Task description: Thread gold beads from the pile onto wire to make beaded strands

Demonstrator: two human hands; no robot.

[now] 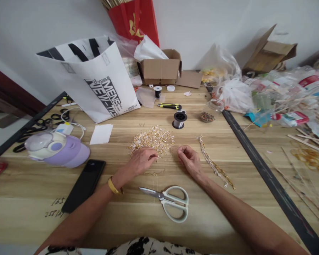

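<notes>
Wood-grained and busy with things, the counter [127, 219] runs back to a pale wall [202, 21]. The left hand [144, 159] is at the near edge of a heap of small gold and clear pieces [154, 138], thumb and fingers drawn together; whether a piece is caught between them I cannot tell. The right hand [190, 161] is across a short gap, fingers curled, thumb by the forefinger; what it pinches, if anything, is too small to make out.

The heap lies just beyond the left hand, the nearer of the two, and to the left of the right hand; it looks wider from side to side than deep. No object stands between the left hand and the heap.

Just below the left hand, a thin gold strand [154, 173] runs sideways. Scissors [161, 196] lie nearer the body, blades pointing left. Two beaded strands [213, 164] slant beside the right hand. Farther off are a wire spool [178, 122] and a clear jar [208, 116].
</notes>
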